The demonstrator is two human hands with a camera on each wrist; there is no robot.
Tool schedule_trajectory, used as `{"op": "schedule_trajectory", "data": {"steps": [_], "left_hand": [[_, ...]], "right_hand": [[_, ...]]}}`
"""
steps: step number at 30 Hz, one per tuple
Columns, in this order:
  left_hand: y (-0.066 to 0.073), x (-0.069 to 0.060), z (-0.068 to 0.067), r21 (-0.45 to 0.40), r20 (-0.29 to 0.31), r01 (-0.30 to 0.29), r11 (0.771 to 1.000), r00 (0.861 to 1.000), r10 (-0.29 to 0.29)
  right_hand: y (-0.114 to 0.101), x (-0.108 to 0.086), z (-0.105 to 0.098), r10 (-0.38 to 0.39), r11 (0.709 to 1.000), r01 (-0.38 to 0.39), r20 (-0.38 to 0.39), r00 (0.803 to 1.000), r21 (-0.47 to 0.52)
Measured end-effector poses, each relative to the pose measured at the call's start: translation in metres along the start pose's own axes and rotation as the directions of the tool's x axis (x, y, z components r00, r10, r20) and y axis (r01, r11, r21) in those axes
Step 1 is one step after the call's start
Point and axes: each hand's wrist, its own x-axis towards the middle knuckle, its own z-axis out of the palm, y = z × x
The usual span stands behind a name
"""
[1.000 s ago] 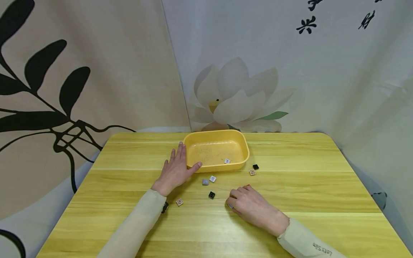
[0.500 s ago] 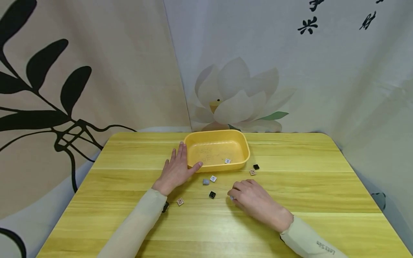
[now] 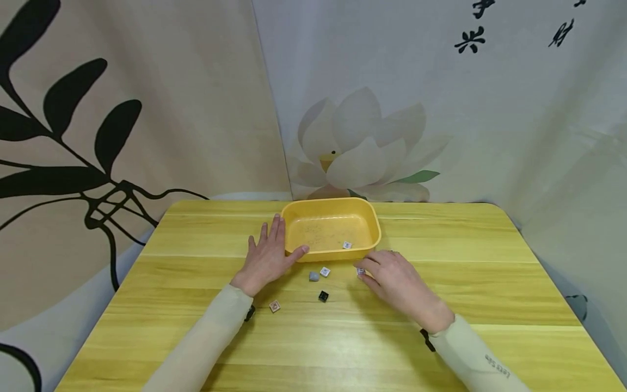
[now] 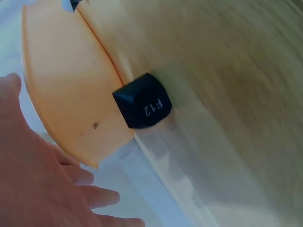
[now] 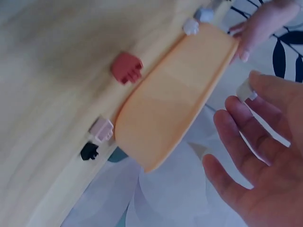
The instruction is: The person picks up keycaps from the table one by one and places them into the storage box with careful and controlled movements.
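Right hand (image 3: 403,286): just before the yellow rectangular plastic tray (image 3: 338,254); thumb and finger pinch a small white plastic keycap (image 3: 361,271), other fingers free;
Left hand (image 3: 264,264): at the tray's left end; fingers straight, gripping nothing, presumably steadying it.

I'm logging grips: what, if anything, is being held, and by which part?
The right hand pinches a pale keycap by its sides; the left hand touches the yellow tray.

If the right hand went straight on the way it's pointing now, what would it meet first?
Most likely the near wall of the yellow tray, just ahead of the right hand. The hand's height is hard to judge, so it might pass over that wall instead.
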Motion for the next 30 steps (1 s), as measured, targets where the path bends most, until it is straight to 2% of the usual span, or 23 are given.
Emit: {"op": "schedule_trajectory", "data": {"steps": [6, 12, 23, 30], "left_hand": [[-0.006, 0.003, -0.003, -0.024, -0.02, -0.032, 0.999, 0.999, 0.032], [-0.01, 0.003, -0.004, -0.027, 0.022, -0.069, 0.997, 0.997, 0.069], [-0.01, 0.001, -0.003, -0.043, 0.051, -0.064, 0.997, 0.997, 0.066], [-0.008, 0.001, -0.002, -0.043, 0.043, -0.056, 0.998, 0.997, 0.058]], "right_hand": [[0.012, 0.009, -0.008, 0.024, 1.0, -0.023, -0.053, 0.998, 0.009], [0.023, 0.019, -0.017, 0.082, 0.997, -0.08, -0.086, 0.993, 0.021], [0.036, 0.038, -0.022, 0.186, 0.98, -0.178, -0.097, 0.978, 0.086], [0.043, 0.048, -0.021, 0.213, 0.974, -0.203, -0.106, 0.971, 0.105]]}}
